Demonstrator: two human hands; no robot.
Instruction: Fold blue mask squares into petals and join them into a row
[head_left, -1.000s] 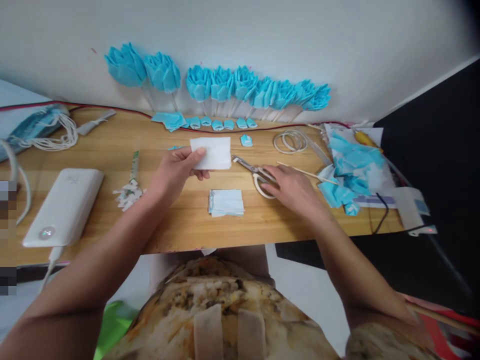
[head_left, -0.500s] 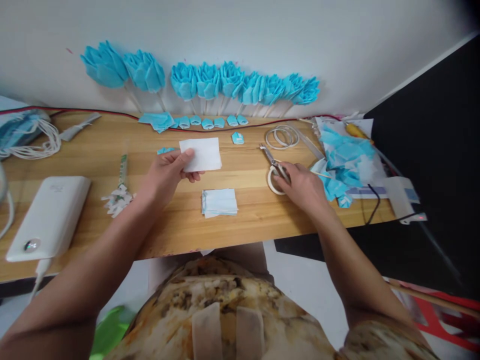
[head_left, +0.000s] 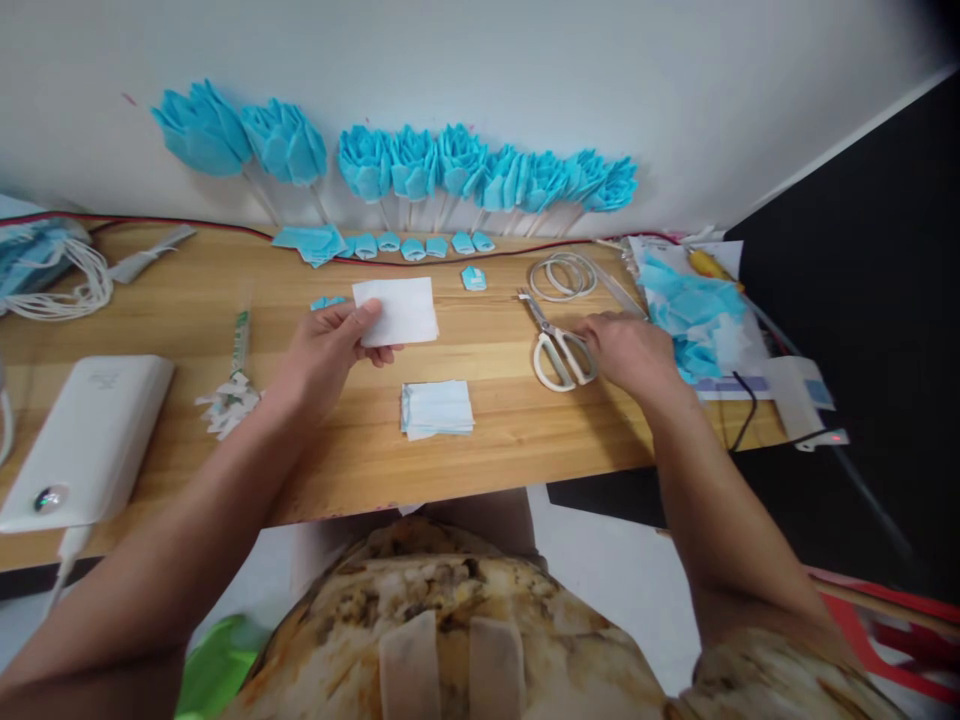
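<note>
My left hand pinches a white rectangular paper sheet between thumb and fingers, above the table. In front of it lies a stack of pale sheets with bluish edges. White-handled scissors rest on the wood with their blades pointing away. Just right of their handles is my right hand, low over the table, its fingers curled together. Whatever is in those fingers is hidden. Blue cut pieces in clear plastic lie beyond that hand. A single small folded blue piece sits behind the scissors.
Blue flowers on thin stems lean against the wall. Small folded blue pieces line the table's back, along a red-black wire. A coiled cable lies behind the scissors. On the left are a white power bank and paper scraps.
My right hand has let go of the scissors and moved right, toward the blue pieces. The scissors stay on the table. My left hand still holds the white sheet.
</note>
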